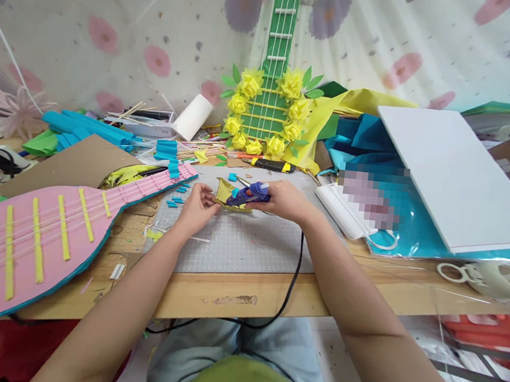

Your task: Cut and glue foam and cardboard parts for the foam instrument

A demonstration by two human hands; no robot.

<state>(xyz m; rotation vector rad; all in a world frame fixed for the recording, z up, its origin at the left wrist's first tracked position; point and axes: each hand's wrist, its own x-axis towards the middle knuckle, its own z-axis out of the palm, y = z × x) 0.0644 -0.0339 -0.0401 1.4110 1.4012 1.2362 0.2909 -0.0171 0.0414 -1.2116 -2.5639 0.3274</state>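
My right hand (284,200) is closed around a blue glue gun (248,195) whose nozzle points left at a small yellow paper piece (224,191) on the grey cutting mat (240,244). My left hand (196,208) pinches the left side of that yellow piece with curled fingers. The gun's black cord (293,280) runs over the table's front edge. Small blue foam bits (176,198) lie just left of my left hand.
A pink paper guitar (35,241) with yellow bars lies at the left. A green guitar with yellow flowers (265,113) stands at the back. A white board (457,176) rests on teal sheets at the right. A utility knife (271,165), blue rolls (88,128) and a tape roll (496,280) lie around.
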